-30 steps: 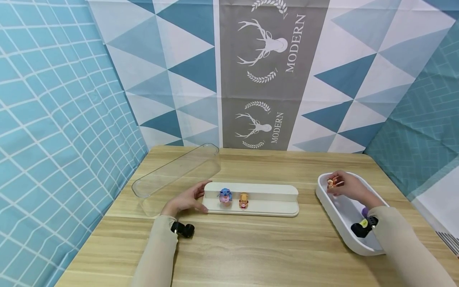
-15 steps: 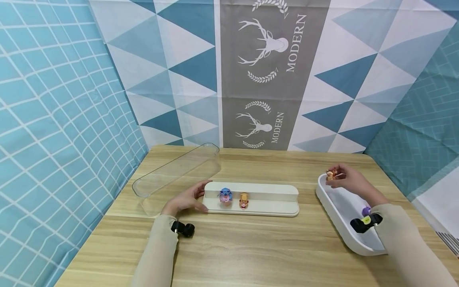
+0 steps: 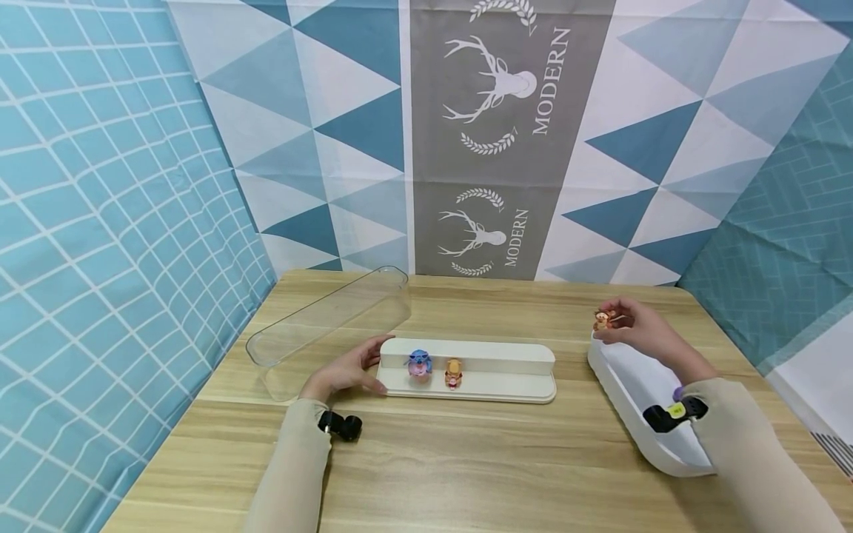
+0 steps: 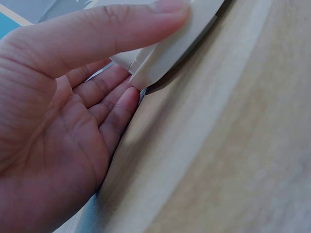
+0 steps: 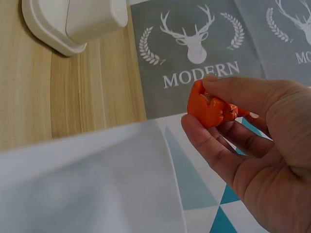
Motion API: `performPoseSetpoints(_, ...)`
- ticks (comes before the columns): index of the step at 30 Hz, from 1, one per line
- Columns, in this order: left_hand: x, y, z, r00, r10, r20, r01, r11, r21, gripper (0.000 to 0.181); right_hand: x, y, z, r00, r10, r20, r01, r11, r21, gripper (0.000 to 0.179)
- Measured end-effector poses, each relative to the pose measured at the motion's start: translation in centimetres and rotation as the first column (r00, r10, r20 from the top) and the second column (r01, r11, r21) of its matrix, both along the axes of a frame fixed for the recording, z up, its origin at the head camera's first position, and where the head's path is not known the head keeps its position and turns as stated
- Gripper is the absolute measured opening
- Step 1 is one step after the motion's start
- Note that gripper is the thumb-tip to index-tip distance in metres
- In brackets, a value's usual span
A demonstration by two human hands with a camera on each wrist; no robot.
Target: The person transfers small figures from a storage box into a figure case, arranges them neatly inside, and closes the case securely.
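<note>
My left hand [image 3: 345, 372] grips the left end of a long off-white stepped display base [image 3: 508, 383]; in the left wrist view the thumb [image 4: 121, 31] lies over the end and the fingers bend behind it. On the base stand a blue figurine [image 3: 419, 364] with a pink front and, to its right, a yellow-orange figurine [image 3: 453, 373]. My right hand [image 3: 643, 331] pinches a small orange figurine [image 5: 206, 109] between thumb and fingertips. It is held over the far left rim of a white bin [image 3: 620, 403].
Behind the left hand lies a long transparent cover [image 3: 326, 320]. A bit of a purple figurine [image 3: 677, 393] shows inside the bin, mostly hidden by the right wrist. The wooden table [image 3: 466, 466] reaches back to a patterned cloth backdrop [image 3: 360, 133].
My right hand has lifted the orange figurine up out of the bin and shifted left to its far rim. The left hand and the base stay in place.
</note>
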State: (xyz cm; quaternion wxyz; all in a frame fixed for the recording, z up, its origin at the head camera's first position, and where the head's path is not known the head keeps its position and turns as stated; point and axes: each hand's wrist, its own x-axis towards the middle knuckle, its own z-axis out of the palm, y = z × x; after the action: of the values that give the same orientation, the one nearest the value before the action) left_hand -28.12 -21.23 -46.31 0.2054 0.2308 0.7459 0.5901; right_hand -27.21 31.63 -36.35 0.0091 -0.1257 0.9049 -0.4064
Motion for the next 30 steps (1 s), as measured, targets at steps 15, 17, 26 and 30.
performPoseSetpoints(15, 0.1, 0.0, 0.1, 1.0, -0.003, -0.004, 0.003, 1.0, 0.001, 0.107, 0.6, -3.0, 0.3, 0.995, 0.063, -0.08, -0.065, 0.998, -0.018, 0.046)
performPoseSetpoints(17, 0.1, 0.0, 0.1, 1.0, -0.003, -0.001, 0.003, 1.0, 0.004, 0.107, 0.7, -3.3, 0.3, 0.994, 0.08, -0.08, -0.083, 0.996, -0.027, 0.046)
performPoseSetpoints(26, 0.1, 0.0, 0.1, 1.0, -0.001, -0.006, 0.001, 1.0, 0.004, 0.107, 1.1, -5.1, 0.3, 0.987, 0.131, -0.088, -0.134, 0.99, -0.034, 0.046)
performPoseSetpoints(30, 0.1, 0.0, 0.1, 1.0, -0.004, 0.002, 0.004, 1.0, 0.002, 0.107, 1.2, -5.9, 0.1, 0.983, 0.167, -0.078, -0.172, 0.983, -0.068, 0.045)
